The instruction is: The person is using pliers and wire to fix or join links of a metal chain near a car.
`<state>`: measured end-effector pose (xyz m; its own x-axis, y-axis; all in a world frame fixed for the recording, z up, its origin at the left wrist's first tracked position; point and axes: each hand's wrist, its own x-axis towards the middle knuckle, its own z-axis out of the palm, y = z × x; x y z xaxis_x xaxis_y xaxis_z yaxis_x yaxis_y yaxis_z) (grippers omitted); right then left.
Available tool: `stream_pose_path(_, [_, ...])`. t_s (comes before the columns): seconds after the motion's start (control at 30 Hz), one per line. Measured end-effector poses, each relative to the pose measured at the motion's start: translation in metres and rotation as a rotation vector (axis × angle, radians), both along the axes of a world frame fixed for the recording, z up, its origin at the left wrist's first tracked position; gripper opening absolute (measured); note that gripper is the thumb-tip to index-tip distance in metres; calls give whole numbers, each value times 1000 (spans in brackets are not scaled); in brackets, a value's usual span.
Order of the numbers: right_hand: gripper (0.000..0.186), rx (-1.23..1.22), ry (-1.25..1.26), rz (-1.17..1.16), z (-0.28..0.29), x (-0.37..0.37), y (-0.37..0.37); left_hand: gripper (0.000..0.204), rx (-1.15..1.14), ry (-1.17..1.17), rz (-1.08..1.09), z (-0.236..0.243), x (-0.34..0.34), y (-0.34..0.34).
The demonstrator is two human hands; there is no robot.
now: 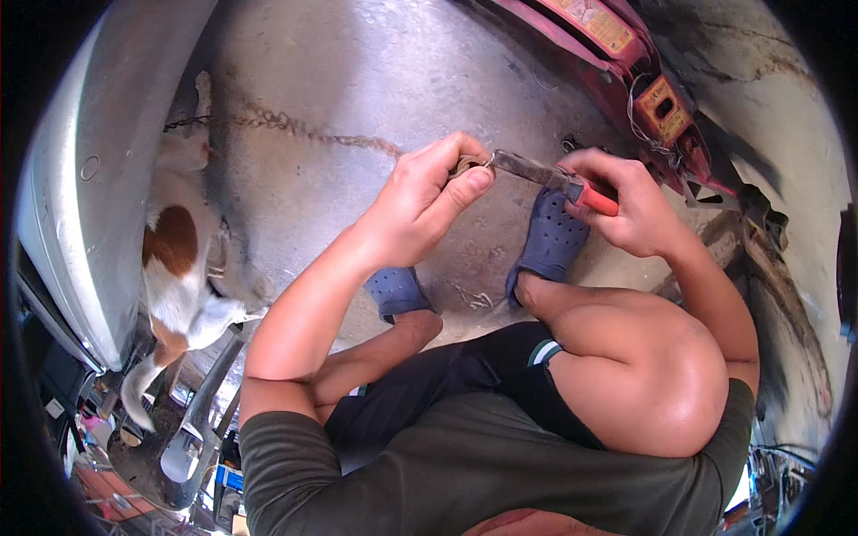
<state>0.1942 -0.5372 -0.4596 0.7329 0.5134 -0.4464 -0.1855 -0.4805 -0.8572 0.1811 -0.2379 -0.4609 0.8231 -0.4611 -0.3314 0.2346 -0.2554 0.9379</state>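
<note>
Left hand (427,198) pinches one small part (468,164); right hand (626,201) grips one pair of pliers (552,179) closed on it.

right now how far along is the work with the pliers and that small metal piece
Done: the left hand already has the small metal piece pinched, and the pliers are out. In hand: the right hand grips the red handles, jaw tips at the piece. Left: the piece is too small to show any bend or cut, so progress on it cannot be told.
</note>
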Motion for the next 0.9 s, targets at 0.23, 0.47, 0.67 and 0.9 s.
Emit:
stream_pose_path(0.23, [32,14,-340,236,-4,24,-3,34,-545,722,40,13,-1,16])
stream_pose_path(0.47, [48,93,-830,178,1,49,30,42,-607,711,33,17,9,40])
stream_pose_path(0.67, [33,96,-312,287,7,27,9,34,-547,622,179,9,-2,27])
stream_pose_path(0.9, [16,181,453,174,24,7,-8,24,-176,22,93,-5,-10,8])
